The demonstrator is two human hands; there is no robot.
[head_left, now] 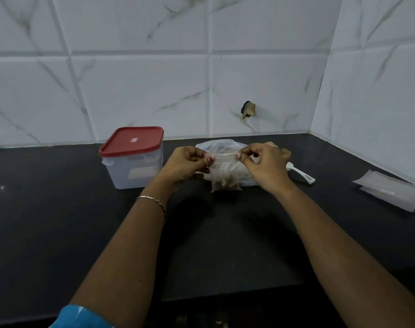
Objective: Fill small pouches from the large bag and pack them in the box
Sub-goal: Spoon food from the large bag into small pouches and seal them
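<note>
A small clear pouch (225, 177) with brown pieces in its bottom hangs just above the black counter. My left hand (187, 165) pinches the left end of its top strip and my right hand (264, 164) pinches the right end. Behind the pouch lies the large clear bag (219, 144), mostly hidden by my hands. To the left stands a translucent box (133, 166) with a red lid (132, 140) closed on it.
A white scoop (301, 174) lies on the counter just right of my right hand. A stack of empty flat pouches (391, 191) sits at the far right near the tiled corner wall. The black counter (59, 221) runs to the front edge below my forearms.
</note>
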